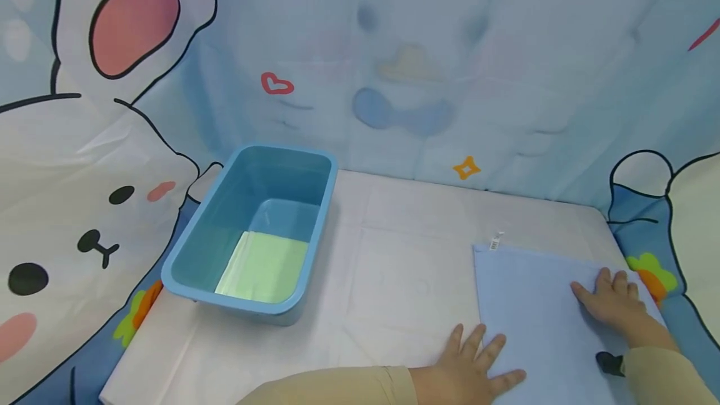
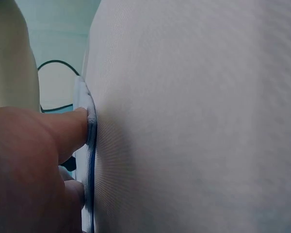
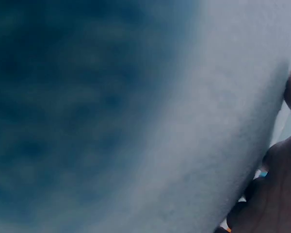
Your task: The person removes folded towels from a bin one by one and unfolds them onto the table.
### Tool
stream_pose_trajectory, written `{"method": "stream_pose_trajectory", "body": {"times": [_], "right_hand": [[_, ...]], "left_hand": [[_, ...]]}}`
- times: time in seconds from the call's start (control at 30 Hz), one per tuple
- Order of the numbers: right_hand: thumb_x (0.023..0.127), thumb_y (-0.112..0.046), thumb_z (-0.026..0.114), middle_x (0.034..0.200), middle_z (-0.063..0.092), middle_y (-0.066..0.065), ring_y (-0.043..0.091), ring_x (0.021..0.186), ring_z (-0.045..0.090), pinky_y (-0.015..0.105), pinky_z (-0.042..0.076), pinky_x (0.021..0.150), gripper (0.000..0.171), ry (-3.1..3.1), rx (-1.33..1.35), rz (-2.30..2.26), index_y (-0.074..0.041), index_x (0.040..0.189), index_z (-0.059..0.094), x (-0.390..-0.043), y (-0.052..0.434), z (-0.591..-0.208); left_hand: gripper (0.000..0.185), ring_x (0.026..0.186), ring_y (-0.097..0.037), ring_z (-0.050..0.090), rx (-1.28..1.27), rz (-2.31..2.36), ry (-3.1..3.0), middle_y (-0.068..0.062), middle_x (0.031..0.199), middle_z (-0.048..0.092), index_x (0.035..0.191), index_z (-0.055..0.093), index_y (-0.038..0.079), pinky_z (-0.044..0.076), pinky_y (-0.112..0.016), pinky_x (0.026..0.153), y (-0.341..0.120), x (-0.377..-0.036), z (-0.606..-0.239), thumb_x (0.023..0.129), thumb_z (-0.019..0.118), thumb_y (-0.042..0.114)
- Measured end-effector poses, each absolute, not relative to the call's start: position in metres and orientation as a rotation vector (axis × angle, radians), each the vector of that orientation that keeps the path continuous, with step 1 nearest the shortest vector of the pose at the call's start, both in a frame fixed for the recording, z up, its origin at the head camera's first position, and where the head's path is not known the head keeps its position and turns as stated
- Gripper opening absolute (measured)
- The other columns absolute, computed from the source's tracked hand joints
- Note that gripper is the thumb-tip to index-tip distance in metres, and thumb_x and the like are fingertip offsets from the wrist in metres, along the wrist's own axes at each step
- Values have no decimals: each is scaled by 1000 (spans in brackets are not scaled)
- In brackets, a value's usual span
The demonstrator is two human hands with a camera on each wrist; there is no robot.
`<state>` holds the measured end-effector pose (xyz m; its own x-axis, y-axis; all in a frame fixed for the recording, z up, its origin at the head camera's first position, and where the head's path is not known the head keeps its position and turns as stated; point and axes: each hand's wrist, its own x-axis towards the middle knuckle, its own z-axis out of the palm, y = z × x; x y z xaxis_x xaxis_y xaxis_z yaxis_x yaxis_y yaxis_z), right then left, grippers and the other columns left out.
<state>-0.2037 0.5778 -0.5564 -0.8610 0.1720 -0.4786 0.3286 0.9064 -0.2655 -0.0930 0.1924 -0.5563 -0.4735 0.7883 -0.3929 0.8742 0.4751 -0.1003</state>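
A light blue cloth [image 1: 540, 305] with a small white tag [image 1: 495, 241] at its far left corner lies flat at the right of the table. My left hand [image 1: 464, 370] rests with spread fingers over the cloth's left edge. In the left wrist view its fingers [image 2: 70, 128] touch the cloth's thin layered edge [image 2: 90, 145]. My right hand [image 1: 613, 305] lies on the far right part of the cloth, fingers extended. The right wrist view shows the cloth [image 3: 223, 136] very close and blurred, with the right hand [image 3: 276, 189] at its margin.
A blue plastic basin [image 1: 323, 217] stands on the left of the white-covered table [image 1: 394, 255]. Inside it lies a folded pale green cloth [image 1: 267, 267]. A printed cartoon curtain [image 1: 410, 30] hangs behind the table. A dark device [image 1: 609, 363] sits at the right wrist.
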Motion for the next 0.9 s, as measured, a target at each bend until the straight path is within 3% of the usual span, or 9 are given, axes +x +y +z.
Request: {"method": "stream_pose_trajectory", "body": {"times": [0.33, 0.5, 0.67, 0.9], "right_hand": [[103, -79, 36, 148, -39, 54, 78, 140, -28, 84, -9, 119, 127, 2565, 543, -498, 22, 151, -26, -208, 580, -555], [104, -77, 37, 147, -41, 52, 77, 140, -29, 83, -11, 119, 126, 2521, 555, -515, 21, 150, -28, -207, 578, -552], [103, -79, 37, 145, -42, 52, 77, 139, -31, 83, -13, 119, 128, 2495, 568, -529, 21, 149, -28, -205, 581, -551], [101, -82, 41, 147, -41, 50, 76, 141, -29, 81, -13, 120, 132, 2509, 603, -527, 20, 151, -26, -206, 579, -557]], "left_hand": [[92, 169, -30, -14, 1402, -383, 2420, 2, 179, -27, 161, -29, 51, 12, -54, 136, 193, -96, -560, 94, 19, 92], [83, 170, -23, 1, 1341, -203, 2389, 8, 182, -8, 167, -7, 54, 20, -54, 134, 188, -113, -546, 99, 31, 85], [79, 169, -23, 14, 1324, 96, 2448, 8, 183, 6, 171, 9, 48, 26, -55, 133, 157, -139, -501, 103, 36, 78], [75, 166, -28, 28, 1288, 440, 2755, 0, 182, 20, 173, 24, 32, 26, -64, 131, 49, -132, -412, 108, 40, 68]]}}
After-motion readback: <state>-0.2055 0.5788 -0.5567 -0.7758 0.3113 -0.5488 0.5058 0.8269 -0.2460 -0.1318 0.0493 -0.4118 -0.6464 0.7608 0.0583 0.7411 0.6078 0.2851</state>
